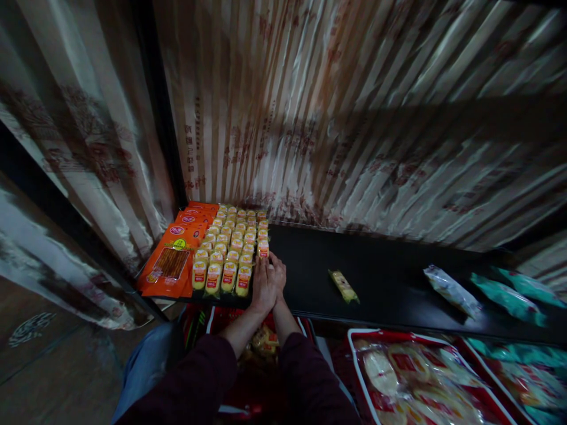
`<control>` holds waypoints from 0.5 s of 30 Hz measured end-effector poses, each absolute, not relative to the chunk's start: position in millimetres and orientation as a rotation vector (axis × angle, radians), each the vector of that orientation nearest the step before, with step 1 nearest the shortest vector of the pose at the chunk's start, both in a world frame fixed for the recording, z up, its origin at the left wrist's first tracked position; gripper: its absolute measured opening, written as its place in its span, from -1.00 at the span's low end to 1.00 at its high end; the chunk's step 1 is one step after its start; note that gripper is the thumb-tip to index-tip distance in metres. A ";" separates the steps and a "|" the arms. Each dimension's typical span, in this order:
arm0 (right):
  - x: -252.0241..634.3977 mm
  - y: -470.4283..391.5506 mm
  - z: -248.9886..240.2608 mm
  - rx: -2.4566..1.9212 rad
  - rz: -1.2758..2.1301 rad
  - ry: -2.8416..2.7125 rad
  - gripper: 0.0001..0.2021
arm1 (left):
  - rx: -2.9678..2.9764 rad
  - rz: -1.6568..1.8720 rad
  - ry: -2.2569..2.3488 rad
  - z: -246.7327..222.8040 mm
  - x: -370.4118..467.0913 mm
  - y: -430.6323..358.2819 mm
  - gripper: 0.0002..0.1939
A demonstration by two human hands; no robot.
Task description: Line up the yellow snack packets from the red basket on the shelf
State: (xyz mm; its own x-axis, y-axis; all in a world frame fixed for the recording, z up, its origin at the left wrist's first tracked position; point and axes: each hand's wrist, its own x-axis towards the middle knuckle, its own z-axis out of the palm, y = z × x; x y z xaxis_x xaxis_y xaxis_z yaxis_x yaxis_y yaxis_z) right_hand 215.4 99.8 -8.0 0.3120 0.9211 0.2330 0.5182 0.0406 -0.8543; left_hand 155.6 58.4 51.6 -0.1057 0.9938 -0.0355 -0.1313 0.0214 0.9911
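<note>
On the black shelf, small yellow packaged snack cakes [229, 271] with red-and-white labels stand in several tight columns. At the front of the rightmost, shorter column, my left hand [264, 284] and my right hand [279, 276] are side by side, touching each other. Their fingers are closed around the lower part of a packaged snack cake [263, 247], whose label shows just beyond the fingertips. My hands hide its near end. Farther right, a single wrapped snack cake [344, 287] lies apart, slanted on the shelf.
Orange snack bags [170, 262] overlap left of the cakes. A silver-white packet [452, 290] and teal packets [509, 298] lie at the right. Below the shelf are a red basket [354, 354] of packaged breads and another basket under my arms. Printed plastic sheeting [310, 118] hangs behind.
</note>
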 end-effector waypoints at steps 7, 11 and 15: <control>217.4 105.9 -8.1 -1.692 0.396 -1.429 -0.61 | 1.084 1.286 1.160 62.8 156.7 64.2 -0.68; 220.2 108.6 -5.3 -1.679 0.439 -1.416 -0.60 | 1.088 1.275 1.259 46.5 159.1 70.5 -0.65; 225.9 110.7 1.4 -1.719 0.525 -1.333 -0.56 | 1.111 1.240 1.354 30.1 160.1 74.6 -0.58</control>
State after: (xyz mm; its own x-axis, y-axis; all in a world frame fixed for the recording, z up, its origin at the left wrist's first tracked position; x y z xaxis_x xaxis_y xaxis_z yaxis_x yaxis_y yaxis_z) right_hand 225.9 110.7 1.4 0.3366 0.9250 0.1765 0.5564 -0.0441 -0.8298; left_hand 160.1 74.6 30.1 -0.1301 0.9892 -0.0674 0.0198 0.0706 0.9973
